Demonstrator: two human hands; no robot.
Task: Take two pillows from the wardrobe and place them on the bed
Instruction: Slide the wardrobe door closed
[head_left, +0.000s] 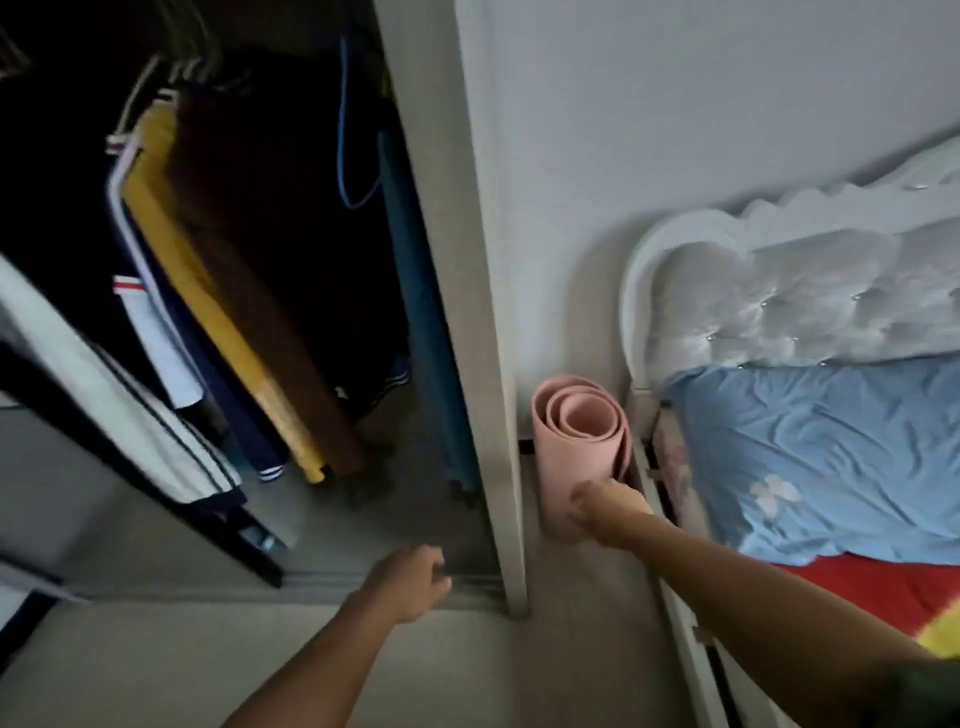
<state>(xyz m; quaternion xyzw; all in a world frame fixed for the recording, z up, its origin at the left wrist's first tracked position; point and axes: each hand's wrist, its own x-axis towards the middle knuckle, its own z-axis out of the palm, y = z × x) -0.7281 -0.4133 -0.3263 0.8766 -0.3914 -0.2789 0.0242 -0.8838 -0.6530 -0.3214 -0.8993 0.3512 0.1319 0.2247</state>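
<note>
Pillows are not in sight among the hanging clothes (218, 291) in the open wardrobe (457, 312), so the task looks to be at its start, with the search still ahead; next the hands likely must reach deeper or elsewhere inside. Left hand (410, 582) stretches low toward the wardrobe's sill, fingers loosely curled, holding nothing. Right hand (605, 512) reaches against the upright pink rolled mat (576, 447) beside the bed (810, 457); whether it grips the mat I cannot tell.

pink rolled mat (576, 447). light blue sheet (831, 447) with a white flower print; red blanket (893, 592). yellow and brown hanging clothes (218, 291).
</note>
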